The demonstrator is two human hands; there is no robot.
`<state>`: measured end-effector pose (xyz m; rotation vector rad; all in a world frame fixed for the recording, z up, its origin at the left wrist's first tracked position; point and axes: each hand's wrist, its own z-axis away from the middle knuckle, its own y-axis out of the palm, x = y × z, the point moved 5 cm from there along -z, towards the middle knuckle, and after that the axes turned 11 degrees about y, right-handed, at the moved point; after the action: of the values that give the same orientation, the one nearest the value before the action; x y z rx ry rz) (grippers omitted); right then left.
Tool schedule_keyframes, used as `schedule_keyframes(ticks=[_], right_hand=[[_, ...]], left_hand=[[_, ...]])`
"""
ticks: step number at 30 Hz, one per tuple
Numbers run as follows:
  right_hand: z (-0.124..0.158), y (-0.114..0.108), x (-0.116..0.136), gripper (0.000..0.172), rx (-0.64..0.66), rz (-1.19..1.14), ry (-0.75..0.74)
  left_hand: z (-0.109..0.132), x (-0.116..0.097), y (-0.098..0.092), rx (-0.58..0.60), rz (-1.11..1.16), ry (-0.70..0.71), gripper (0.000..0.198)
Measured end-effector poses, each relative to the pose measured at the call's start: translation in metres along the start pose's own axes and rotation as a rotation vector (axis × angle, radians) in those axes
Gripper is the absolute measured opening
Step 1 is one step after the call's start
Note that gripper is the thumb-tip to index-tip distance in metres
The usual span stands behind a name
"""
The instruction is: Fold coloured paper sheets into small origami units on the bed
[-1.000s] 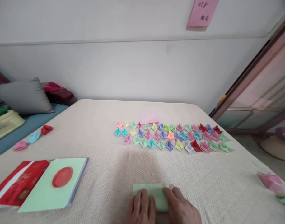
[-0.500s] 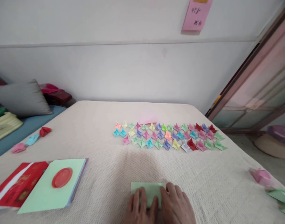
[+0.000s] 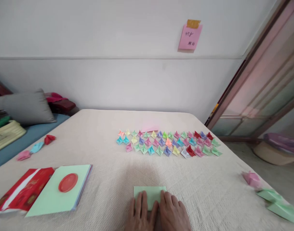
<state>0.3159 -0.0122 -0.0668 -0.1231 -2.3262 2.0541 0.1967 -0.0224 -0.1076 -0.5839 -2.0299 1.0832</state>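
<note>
A folded light green paper (image 3: 149,193) lies flat on the cream cloth near the bottom edge of the view. My left hand (image 3: 140,214) rests on its left part with fingers stretched out flat. My right hand (image 3: 172,213) lies beside it, fingers extended and pressing the paper's right part. Neither hand grips anything; both lie palm down on the sheet.
Several small folded paper shapes in many colours (image 3: 166,147) lie in rows further back. A stack of coloured paper with a red lid (image 3: 68,182) on it and a red packet (image 3: 21,192) sit at the left. Loose folded pieces lie at the left (image 3: 36,147) and right (image 3: 267,194). A pink note (image 3: 190,37) hangs on the wall.
The view has tilted up and away, so everything sits lower in the frame. Both hands have slid inward over the green paper, covering more of it.
</note>
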Motion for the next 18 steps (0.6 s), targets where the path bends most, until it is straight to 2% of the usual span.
schedule_keyframes(ticks=[4, 8, 11, 15, 18], right_hand=[[0.000, 0.005, -0.004, 0.035, 0.057, 0.025, -0.015], [-0.001, 0.008, -0.008, 0.029, 0.076, -0.011, 0.013], [-0.003, 0.001, -0.005, 0.024, 0.090, -0.058, 0.076], [-0.008, -0.014, 0.002, 0.027, 0.098, -0.091, 0.136], [-0.010, -0.018, -0.004, 0.022, 0.127, -0.139, 0.153]], left_hand=[[0.010, 0.002, -0.001, 0.014, 0.008, 0.063, 0.051], [0.021, 0.003, -0.004, -0.018, -0.020, 0.055, 0.036], [0.024, 0.002, -0.001, -0.014, -0.003, -0.023, 0.030], [0.022, -0.001, 0.001, 0.015, 0.008, -0.040, 0.030], [0.019, 0.001, -0.003, 0.060, 0.058, -0.045, 0.032]])
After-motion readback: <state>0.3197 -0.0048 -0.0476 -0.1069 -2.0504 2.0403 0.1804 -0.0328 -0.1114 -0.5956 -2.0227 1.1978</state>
